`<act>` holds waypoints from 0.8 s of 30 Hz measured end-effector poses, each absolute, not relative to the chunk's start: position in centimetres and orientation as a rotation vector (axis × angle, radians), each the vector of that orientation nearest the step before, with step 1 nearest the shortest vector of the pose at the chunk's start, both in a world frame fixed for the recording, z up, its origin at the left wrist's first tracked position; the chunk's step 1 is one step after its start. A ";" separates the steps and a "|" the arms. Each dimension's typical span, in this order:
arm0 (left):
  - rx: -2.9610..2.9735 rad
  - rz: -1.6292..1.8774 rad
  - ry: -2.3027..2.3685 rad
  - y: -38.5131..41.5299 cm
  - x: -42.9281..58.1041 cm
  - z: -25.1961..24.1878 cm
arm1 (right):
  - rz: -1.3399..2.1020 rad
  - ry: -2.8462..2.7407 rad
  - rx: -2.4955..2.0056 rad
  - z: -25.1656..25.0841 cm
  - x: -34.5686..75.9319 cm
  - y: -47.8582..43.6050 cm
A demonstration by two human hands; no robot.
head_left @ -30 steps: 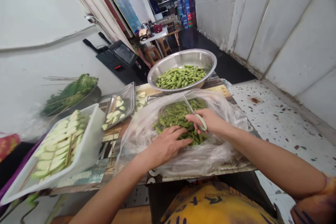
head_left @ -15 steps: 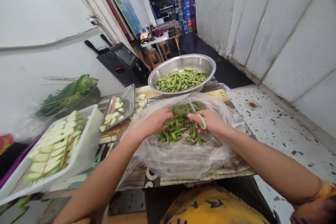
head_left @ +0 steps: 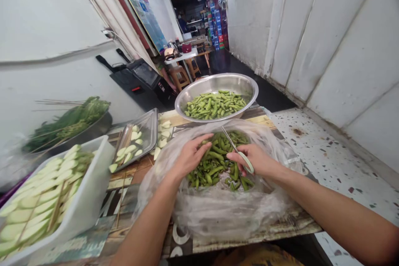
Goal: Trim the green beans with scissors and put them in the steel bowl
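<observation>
Green soybean pods (head_left: 215,170) lie loose in a spread-out clear plastic bag (head_left: 218,216) on the table. Over the left side of the pile is my left hand (head_left: 195,153), fingers stretched out and the thumb apart, with nothing visible in it. My right hand (head_left: 257,158) grips a pair of scissors (head_left: 230,139) by its pale handles, blades pointing up and away to the left. Its lower fingers are beside pods at the right of the pile, partly hidden. Behind the bag stands a wide steel basin (head_left: 247,87) holding many more pods.
To the left, a white plastic tub (head_left: 96,174) holds skewered pale green slices. A metal tray (head_left: 152,133) with cut pieces and sticks sits beside the basin. Leafy greens (head_left: 77,118) fill a bowl further left. A white panelled wall (head_left: 327,41) runs along the right.
The view has shifted, so the table sits lower in it. My left hand's fingers have spread from a bent grasp over the pods. My right hand still holds the scissors.
</observation>
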State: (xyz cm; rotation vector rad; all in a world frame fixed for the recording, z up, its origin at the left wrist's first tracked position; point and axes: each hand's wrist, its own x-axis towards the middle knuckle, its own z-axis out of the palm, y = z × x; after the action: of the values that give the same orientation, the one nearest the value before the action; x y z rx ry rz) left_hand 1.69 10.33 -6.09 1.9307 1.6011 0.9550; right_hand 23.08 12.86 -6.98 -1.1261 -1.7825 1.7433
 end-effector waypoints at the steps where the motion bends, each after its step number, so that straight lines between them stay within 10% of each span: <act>1: 1.980 0.945 1.605 10.1 1.9 -5.9 | 1.748 -1.788 -1.120 -7.1 23.1 12.9; 24: 1.205 0.934 1.259 8.9 4.3 -6.1 | 1.476 -2.157 -1.097 -6.4 23.9 11.7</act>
State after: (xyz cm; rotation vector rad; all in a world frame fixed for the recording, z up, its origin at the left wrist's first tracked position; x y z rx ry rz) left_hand 4.27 8.95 -6.07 1.2051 1.2589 0.9339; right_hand 23.92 11.72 -6.40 -1.0966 -2.1575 1.4757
